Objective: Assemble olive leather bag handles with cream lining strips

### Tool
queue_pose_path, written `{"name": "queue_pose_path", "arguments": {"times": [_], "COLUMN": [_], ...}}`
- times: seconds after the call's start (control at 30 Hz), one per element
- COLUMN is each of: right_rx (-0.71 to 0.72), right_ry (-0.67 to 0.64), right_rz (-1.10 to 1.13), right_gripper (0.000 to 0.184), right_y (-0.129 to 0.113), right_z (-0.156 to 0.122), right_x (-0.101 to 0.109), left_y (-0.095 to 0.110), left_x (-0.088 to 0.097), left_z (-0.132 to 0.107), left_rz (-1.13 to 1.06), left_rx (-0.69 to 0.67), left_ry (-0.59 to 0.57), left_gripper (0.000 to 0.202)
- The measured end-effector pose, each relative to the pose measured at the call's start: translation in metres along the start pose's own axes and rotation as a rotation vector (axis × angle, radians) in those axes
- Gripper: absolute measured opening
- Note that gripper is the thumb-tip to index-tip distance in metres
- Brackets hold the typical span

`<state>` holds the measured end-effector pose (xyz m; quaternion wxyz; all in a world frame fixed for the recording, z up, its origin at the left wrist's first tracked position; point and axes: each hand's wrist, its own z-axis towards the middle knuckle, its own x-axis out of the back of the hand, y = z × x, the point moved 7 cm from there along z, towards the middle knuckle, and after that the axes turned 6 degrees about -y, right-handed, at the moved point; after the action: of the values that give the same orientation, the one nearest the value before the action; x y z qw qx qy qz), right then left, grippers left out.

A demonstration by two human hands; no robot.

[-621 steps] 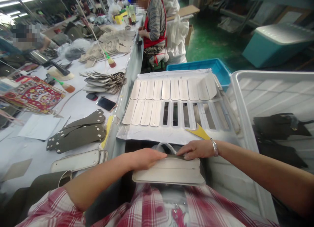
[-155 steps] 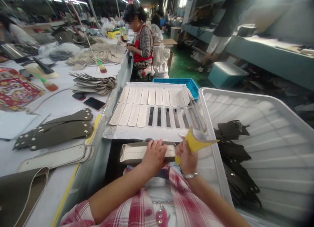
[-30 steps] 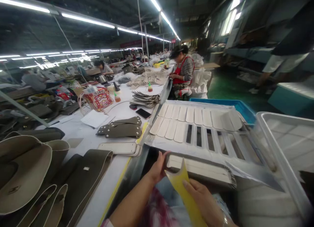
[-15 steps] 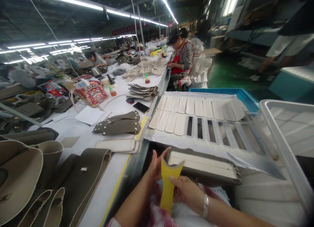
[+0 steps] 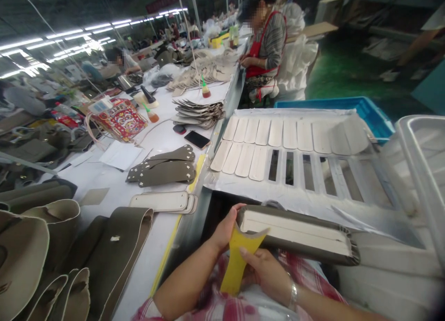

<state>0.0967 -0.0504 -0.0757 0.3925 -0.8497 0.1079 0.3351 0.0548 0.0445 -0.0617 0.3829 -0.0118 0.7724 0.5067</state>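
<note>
A dark olive bag body (image 5: pixel 295 249) with a cream base panel (image 5: pixel 295 231) facing up lies across my lap. Its far right end shows gathered, pleated edges. My left hand (image 5: pixel 225 229) grips the left end of this bag body, with the fingertips at its upper corner. In my right hand (image 5: pixel 267 271) is a flat yellow scraper (image 5: pixel 239 258) with a curved notch at its top, the thumb pressed on its face. The notched end lies over the bag's near left corner, but whether it touches cannot be seen.
Cream strips (image 5: pixel 257 161) lie in rows on a white slotted board (image 5: pixel 236 191) ahead. A translucent crate (image 5: pixel 413 159) stands right, a blue tray (image 5: pixel 375 115) behind. Olive pieces (image 5: pixel 167 170), a phone (image 5: pixel 197 139) and folded bag parts (image 5: pixel 121 247) cover the left table. A co-worker (image 5: pixel 269 43) sits beyond.
My view has tipped down and shifted, so the scene sits differently. Both hands keep their hold on the bag body and the scraper, whose handle leans slightly more to the left.
</note>
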Motion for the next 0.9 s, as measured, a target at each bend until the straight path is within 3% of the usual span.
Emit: {"name": "queue_pose_path", "arguments": {"times": [0.4, 0.7, 0.8, 0.9], "right_rx": [-0.050, -0.095, -0.114, -0.120], "right_ry": [-0.065, 0.059, 0.112, 0.161], "right_rz": [0.050, 0.000, -0.037, -0.058], "right_gripper": [0.050, 0.052, 0.049, 0.042], "right_y": [-0.015, -0.020, -0.019, -0.018], "right_z": [-0.004, -0.008, -0.007, -0.008], "right_x": [0.004, 0.013, 0.013, 0.013], "left_y": [0.007, 0.022, 0.045, 0.050], "left_x": [-0.007, 0.002, -0.011, -0.035], "left_z": [0.007, 0.006, 0.012, 0.019], "left_rz": [0.241, 0.765, 1.071, 1.213], "left_rx": [0.053, 0.063, -0.054, -0.165], "left_ry": [0.096, 0.224, 0.210, 0.088], "left_gripper": [0.041, 0.040, 0.037, 0.037]}}
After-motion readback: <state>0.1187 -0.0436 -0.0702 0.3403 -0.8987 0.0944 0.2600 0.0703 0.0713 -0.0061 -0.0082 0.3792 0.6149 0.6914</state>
